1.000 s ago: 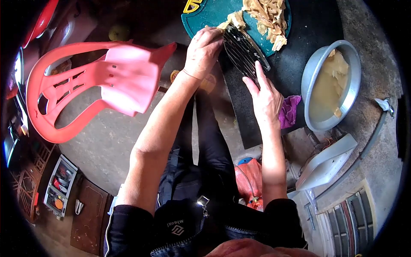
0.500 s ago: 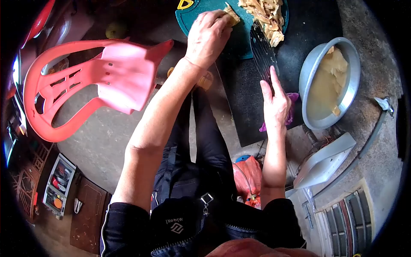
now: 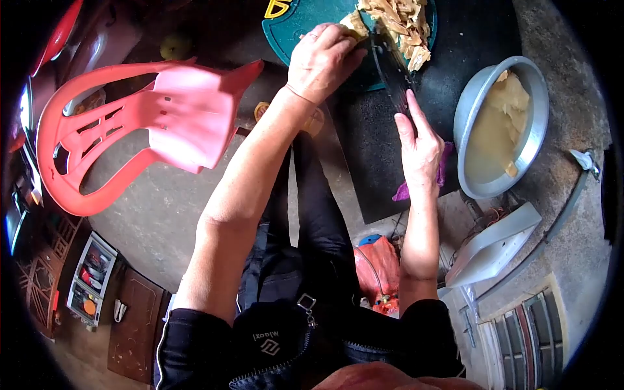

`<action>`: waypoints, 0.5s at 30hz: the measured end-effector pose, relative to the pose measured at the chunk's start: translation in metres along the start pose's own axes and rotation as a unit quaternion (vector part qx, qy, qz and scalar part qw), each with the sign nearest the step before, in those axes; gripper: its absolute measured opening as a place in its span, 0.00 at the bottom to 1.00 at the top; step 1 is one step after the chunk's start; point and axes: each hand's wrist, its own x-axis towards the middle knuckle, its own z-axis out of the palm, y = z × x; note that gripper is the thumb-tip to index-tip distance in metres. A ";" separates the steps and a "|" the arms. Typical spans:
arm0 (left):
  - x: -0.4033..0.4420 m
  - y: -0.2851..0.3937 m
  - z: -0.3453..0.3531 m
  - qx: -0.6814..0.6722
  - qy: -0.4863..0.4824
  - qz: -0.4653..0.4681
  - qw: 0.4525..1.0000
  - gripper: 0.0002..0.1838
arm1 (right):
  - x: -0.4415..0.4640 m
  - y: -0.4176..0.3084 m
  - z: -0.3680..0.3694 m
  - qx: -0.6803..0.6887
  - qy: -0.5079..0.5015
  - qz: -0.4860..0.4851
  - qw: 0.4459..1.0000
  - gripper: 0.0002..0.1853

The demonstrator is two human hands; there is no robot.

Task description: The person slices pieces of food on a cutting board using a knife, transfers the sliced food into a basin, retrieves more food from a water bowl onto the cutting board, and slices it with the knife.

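My left hand is closed over a pale yellow-brown piece of food on the green cutting board. My right hand grips a knife, thumb and forefinger stretched toward its dark blade. The handle is hidden in the palm. The blade's far end lies on the board, close beside the piece and my left fingertips; whether it touches is unclear. Just right of the blade is a heap of cut yellow-brown strips, whose exact kind I cannot make out.
The board rests on a black table. A purple cloth lies by my right wrist. To the right stands a metal basin with cloudy liquid and larger pale pieces. A pink plastic chair is at left, a white basin lower right.
The knife has swung left, away from the heap and toward the held piece. My left hand has shifted slightly right and down with the piece.
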 end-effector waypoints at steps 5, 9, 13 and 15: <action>0.004 0.001 0.003 0.026 -0.009 0.010 1.000 0.16 | -0.005 0.004 -0.003 0.021 -0.011 0.048 0.999 0.24; 0.010 -0.005 -0.001 0.005 -0.054 0.006 0.998 0.15 | -0.005 0.002 -0.002 0.025 -0.009 0.038 0.999 0.24; 0.015 0.002 -0.020 -0.088 -0.084 -0.075 0.990 0.14 | -0.008 0.006 0.001 0.095 -0.009 0.089 0.991 0.23; 0.020 0.015 -0.039 -0.158 -0.110 -0.167 0.967 0.12 | -0.012 0.011 0.004 0.160 -0.006 0.114 0.980 0.23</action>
